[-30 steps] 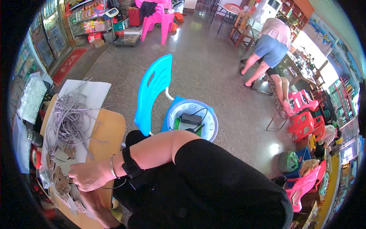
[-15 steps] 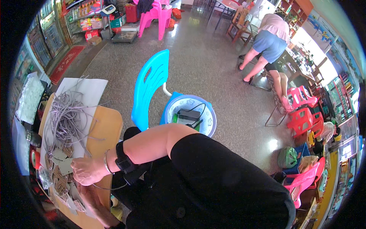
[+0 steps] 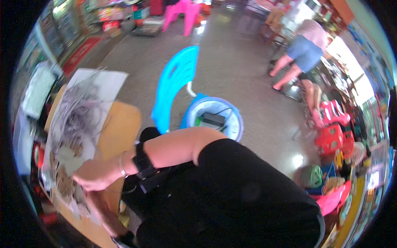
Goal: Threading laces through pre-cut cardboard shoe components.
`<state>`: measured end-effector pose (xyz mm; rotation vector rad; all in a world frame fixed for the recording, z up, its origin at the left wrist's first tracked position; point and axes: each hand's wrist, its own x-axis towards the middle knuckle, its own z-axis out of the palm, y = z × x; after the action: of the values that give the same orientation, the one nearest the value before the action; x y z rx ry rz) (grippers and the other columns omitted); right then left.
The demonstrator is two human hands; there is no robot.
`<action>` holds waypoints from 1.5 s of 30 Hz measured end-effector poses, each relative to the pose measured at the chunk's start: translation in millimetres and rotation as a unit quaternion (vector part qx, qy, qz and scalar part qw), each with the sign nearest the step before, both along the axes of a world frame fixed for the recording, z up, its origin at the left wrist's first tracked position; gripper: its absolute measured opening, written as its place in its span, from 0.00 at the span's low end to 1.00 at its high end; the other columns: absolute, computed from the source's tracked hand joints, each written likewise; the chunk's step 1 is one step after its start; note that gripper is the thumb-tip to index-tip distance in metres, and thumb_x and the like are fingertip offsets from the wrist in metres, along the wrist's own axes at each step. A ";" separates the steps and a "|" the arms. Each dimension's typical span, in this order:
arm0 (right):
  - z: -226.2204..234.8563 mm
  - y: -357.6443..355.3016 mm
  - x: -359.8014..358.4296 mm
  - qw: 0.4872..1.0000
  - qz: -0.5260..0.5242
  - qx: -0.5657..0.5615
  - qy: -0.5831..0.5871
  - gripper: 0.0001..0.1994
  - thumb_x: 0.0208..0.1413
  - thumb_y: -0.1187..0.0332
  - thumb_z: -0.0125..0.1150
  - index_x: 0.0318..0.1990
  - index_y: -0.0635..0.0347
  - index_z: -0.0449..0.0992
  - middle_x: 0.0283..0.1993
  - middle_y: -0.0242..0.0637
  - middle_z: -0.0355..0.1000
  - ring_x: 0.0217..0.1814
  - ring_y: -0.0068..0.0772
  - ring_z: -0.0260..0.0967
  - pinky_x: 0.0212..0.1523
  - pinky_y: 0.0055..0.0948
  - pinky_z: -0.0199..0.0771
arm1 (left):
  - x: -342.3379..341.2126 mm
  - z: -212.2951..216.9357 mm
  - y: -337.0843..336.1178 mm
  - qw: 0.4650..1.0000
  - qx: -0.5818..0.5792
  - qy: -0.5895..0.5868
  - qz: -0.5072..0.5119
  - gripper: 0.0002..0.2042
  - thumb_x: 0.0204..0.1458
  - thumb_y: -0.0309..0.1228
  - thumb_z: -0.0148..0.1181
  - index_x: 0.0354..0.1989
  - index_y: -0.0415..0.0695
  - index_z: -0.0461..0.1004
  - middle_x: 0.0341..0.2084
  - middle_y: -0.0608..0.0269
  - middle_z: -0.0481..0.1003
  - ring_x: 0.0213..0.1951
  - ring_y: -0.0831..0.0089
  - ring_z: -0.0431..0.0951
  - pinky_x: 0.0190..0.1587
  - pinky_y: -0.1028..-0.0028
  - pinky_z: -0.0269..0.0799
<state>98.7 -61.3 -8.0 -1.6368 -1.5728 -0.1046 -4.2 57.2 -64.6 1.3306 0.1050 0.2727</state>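
My right hand (image 3: 94,175) reaches across to the wooden table on the left, its fingers curled together over a pile of flat grey and brown card-like pieces (image 3: 68,182). What it grips, if anything, is hidden by the fist and blur. Below it, my left hand (image 3: 94,199) lies against the near side of the same pile, its fingers mostly covered by the right hand. Farther up the table, a tangled heap of thin grey cords (image 3: 76,118) rests on a white sheet (image 3: 113,82).
A blue plastic chair (image 3: 175,78) beside the table carries a round white-and-blue basin (image 3: 237,128) with a black box-shaped device and cable. Clear bags (image 3: 39,93) line the table's far left. Red stools (image 3: 329,138) and a bending person (image 3: 308,51) are at the right.
The whole view has shifted, so chair and table sit farther right, and the picture is blurrier. Both hands stay together at the card pile, the right one still curled.
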 end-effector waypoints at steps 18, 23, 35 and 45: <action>71.0 5.7 43.1 0.986 -0.058 0.148 0.049 0.18 0.44 0.85 0.53 0.44 0.58 0.70 0.44 0.41 0.65 0.45 0.38 0.68 0.40 0.31 0.73 | -2.6 2.8 3.6 0.983 -0.111 0.074 0.125 0.08 0.57 0.31 0.49 0.34 0.40 0.71 0.24 0.73 0.68 0.23 0.85 0.65 0.27 0.85 0.62; 17.4 -31.0 -9.1 0.983 0.033 -0.079 -0.160 0.12 0.44 0.78 0.58 0.39 0.59 0.72 0.44 0.38 0.64 0.44 0.38 0.66 0.42 0.34 0.70 | -4.9 3.1 6.2 0.978 -0.157 0.068 0.117 0.08 0.58 0.30 0.48 0.37 0.38 0.70 0.29 0.66 0.72 0.31 0.79 0.73 0.35 0.78 0.72; -36.4 -9.6 -13.2 0.811 0.036 0.000 0.584 0.10 0.60 0.64 0.50 0.36 0.62 0.72 0.37 0.38 0.72 0.35 0.30 0.71 0.38 0.29 0.74 | -5.8 -5.2 2.3 0.972 0.106 0.073 0.198 0.06 0.49 0.27 0.58 0.32 0.37 0.72 0.27 0.61 0.74 0.29 0.77 0.75 0.33 0.78 0.73; -64.1 -2.3 13.5 0.634 0.132 0.127 0.751 0.10 0.58 0.64 0.53 0.37 0.62 0.71 0.39 0.42 0.72 0.36 0.31 0.71 0.40 0.30 0.74 | -6.4 -0.1 -10.5 0.917 0.299 0.127 0.233 0.15 0.41 0.32 0.65 0.33 0.35 0.72 0.28 0.53 0.75 0.30 0.67 0.76 0.34 0.72 0.72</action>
<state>112.2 -63.6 -72.1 -0.6566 -0.3454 0.9354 -10.6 46.7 -64.7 1.9420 0.6036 0.5666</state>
